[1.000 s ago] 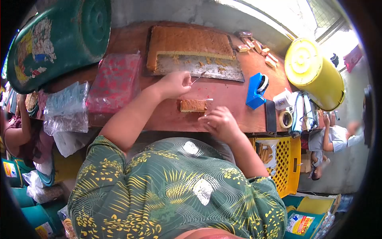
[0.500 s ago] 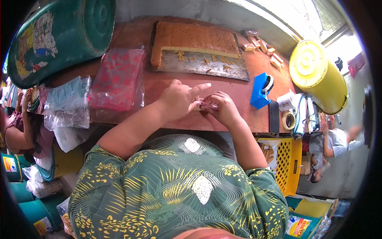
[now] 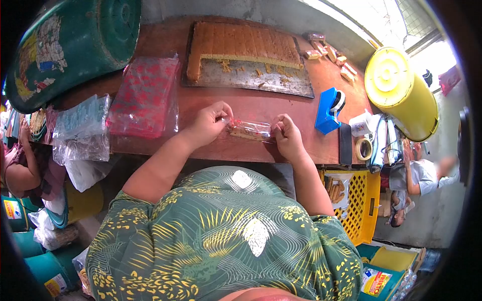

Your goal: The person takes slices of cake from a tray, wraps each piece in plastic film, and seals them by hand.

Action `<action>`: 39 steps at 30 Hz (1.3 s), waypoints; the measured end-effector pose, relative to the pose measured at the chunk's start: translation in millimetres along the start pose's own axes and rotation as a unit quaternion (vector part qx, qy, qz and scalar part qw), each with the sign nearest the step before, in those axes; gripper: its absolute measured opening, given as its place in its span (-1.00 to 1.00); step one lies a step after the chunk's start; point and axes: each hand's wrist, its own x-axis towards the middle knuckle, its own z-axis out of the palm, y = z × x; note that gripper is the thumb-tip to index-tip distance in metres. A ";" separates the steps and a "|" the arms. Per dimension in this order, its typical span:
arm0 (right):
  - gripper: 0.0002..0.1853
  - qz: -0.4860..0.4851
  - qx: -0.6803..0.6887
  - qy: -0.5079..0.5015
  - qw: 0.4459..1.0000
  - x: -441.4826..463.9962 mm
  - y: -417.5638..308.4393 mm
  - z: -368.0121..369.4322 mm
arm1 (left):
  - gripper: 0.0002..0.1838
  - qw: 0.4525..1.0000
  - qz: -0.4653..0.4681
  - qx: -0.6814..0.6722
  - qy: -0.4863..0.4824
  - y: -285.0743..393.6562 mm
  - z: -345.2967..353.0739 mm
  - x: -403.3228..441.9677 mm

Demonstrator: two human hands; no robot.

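Note:
A slice of cake (image 3: pixel 246 134) in clear plastic wrap with red print lies at the near edge of the brown table. My left hand (image 3: pixel 212 123) pinches the left end of the wrap, and my right hand (image 3: pixel 287 139) grips the right end with curled fingers. Beyond them, a metal tray (image 3: pixel 236 79) bears a browned sheet cake (image 3: pixel 246 42) with cut lines; crumbs lie on its bare front part. A stack of red-printed plastic wrappers (image 3: pixel 144 98) sits to the left. To the right stands a blue tape dispenser (image 3: pixel 327 114).
Several wrapped slices (image 3: pixel 329 54) lie at the back right, near an upturned yellow bucket (image 3: pixel 396 90). A green bin (image 3: pixel 80 50) takes up the back left, with clear bags (image 3: pixel 83 125) below it. A tape roll (image 3: pixel 363 149) and white cup (image 3: pixel 359 124) are right. Other people sit at both sides.
My hands have moved apart, from close together over the slice to opposite ends of its wrap. My left index finger, stretched out before, is now curled in. The wrapped slice is now visible.

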 end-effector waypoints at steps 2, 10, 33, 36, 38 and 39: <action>-0.92 -0.016 -0.016 -0.047 0.999 2.6 17.5 -6.3 | -0.82 0.996 -0.053 0.002 -0.076 1.4 -9.8 2.4; -0.90 0.008 -0.087 -0.011 0.996 -6.3 -16.4 0.1 | -0.87 0.991 -0.041 0.122 0.017 39.2 2.8 -6.0; -0.86 -0.162 -0.441 -0.022 0.882 -19.8 -31.5 -5.2 | -0.87 0.818 0.083 0.561 -0.093 43.4 2.8 -7.8; -0.85 -0.162 -0.495 0.003 0.854 -10.3 -32.4 0.0 | -0.82 0.794 0.103 0.595 -0.069 51.0 4.2 5.8; -0.80 -0.170 -0.508 0.017 0.844 -13.7 -29.2 6.5 | -0.74 0.774 0.143 0.616 -0.031 41.0 8.3 1.6; -0.76 -0.187 -0.511 0.028 0.839 -21.7 -17.8 11.0 | -0.68 0.770 0.158 0.618 -0.015 24.4 14.9 -10.2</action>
